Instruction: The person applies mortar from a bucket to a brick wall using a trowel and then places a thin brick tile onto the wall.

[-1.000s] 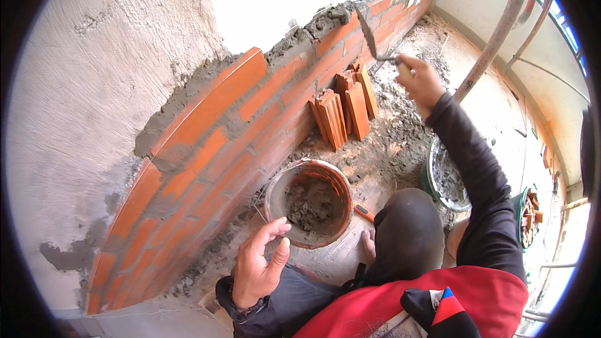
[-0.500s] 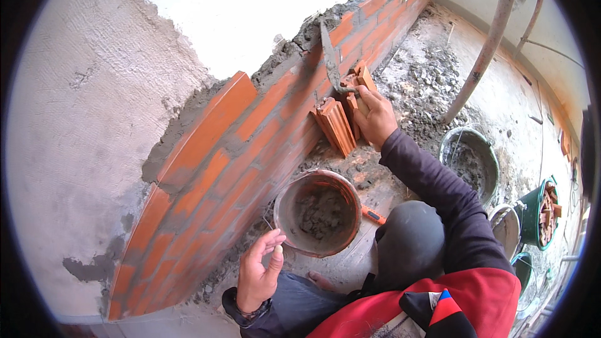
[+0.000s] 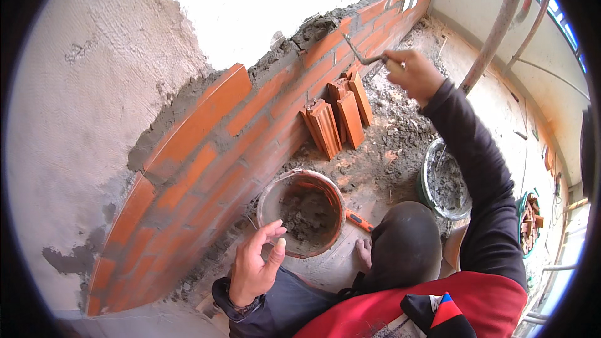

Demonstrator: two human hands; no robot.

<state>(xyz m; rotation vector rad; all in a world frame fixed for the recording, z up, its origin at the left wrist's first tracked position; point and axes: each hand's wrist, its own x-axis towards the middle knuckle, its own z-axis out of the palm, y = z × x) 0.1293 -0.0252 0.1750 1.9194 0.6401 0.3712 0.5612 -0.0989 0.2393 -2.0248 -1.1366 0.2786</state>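
Note:
My right hand (image 3: pixel 416 76) is closed around the handle of a trowel (image 3: pixel 360 56), held out over the far part of a low brick wall (image 3: pixel 263 103). The trowel blade shows nearly edge-on, with its tip close to the grey mortar (image 3: pixel 303 39) along the top course. My left hand (image 3: pixel 253 268) is open, thumb and fingers apart and nothing in it. It hovers beside the near rim of a round bucket (image 3: pixel 268 199) that has wet mortar (image 3: pixel 308 213) inside.
Several loose hollow bricks (image 3: pixel 352 120) lean against the wall's foot. An orange-handled tool (image 3: pixel 359 220) lies by the bucket. Farther right are a second mortar tub (image 3: pixel 427 178), a green bucket of brick pieces (image 3: pixel 521 213) and slanting poles (image 3: pixel 496 28). Rubble (image 3: pixel 400 128) covers the floor alongside the wall.
My right hand has lifted the trowel up and away to the right, and its blade has turned edge-on. The left hand stays near the bucket. The whole view has shifted slightly.

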